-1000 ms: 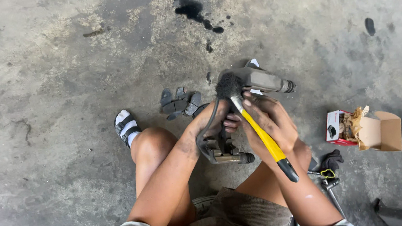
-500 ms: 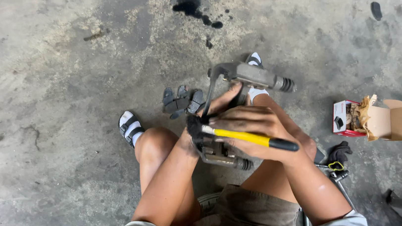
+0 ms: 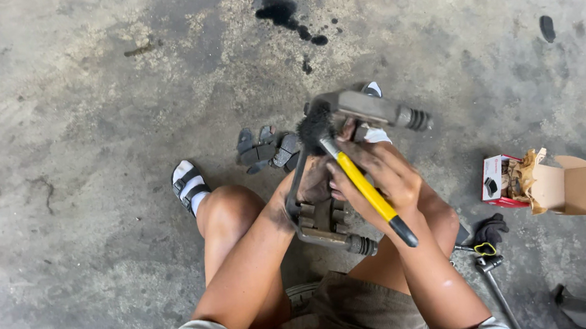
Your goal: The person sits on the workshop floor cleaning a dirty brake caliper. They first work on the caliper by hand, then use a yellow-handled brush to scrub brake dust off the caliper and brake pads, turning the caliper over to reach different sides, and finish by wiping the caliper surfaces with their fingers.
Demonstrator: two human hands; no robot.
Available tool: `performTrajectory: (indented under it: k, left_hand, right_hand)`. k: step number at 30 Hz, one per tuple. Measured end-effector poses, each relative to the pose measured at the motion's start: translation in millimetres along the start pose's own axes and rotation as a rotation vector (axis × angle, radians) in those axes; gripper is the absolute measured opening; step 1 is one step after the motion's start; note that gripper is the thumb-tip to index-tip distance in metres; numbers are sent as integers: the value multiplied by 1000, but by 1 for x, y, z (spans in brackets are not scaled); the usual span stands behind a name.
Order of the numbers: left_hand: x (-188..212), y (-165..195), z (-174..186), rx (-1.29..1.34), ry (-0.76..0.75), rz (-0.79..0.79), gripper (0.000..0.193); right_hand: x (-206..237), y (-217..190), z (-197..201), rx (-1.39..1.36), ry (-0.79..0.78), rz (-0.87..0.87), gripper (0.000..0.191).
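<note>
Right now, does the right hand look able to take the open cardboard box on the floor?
Probably not at once: the right hand is closed on the yellow-handled brush. Otherwise the way looks free; the open cardboard box lies on bare concrete floor to its right.

Even, bright daylight fills the frame, soft and diffuse, without hard glare. The concrete floor (image 3: 71, 122) looks paler toward the upper right. A soft shadow pools under the person's legs at lower centre. Focus is sharp at centre; the edges bend slightly from wide-angle distortion.
</note>
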State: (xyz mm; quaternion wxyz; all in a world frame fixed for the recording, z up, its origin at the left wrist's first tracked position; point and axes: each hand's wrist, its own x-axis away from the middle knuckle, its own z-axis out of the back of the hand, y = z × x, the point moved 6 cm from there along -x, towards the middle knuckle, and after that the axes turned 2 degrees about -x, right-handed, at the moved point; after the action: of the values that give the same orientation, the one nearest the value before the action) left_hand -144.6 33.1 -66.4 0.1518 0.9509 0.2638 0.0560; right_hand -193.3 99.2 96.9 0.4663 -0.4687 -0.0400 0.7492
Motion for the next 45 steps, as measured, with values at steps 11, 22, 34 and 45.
performTrajectory:
  k: [11, 22, 34, 45]
  left_hand:
    - [-7, 9, -4, -29, -200, -26, 43]
    - [-11, 24, -16, -136, -132, -99, 56]
    - [-20, 39, -22, -286, -102, -169, 54]
    - [-17, 29, -13, -155, 9, -85, 65]
  right_hand:
    - [-14, -22, -9, 105, -3, 195, 30]
    - [-19, -28, -5, 56, -94, 147, 36]
    - [-5, -22, -16, -114, -367, 279, 31]
    - [-17, -2, 50, 42, -278, -116, 18]
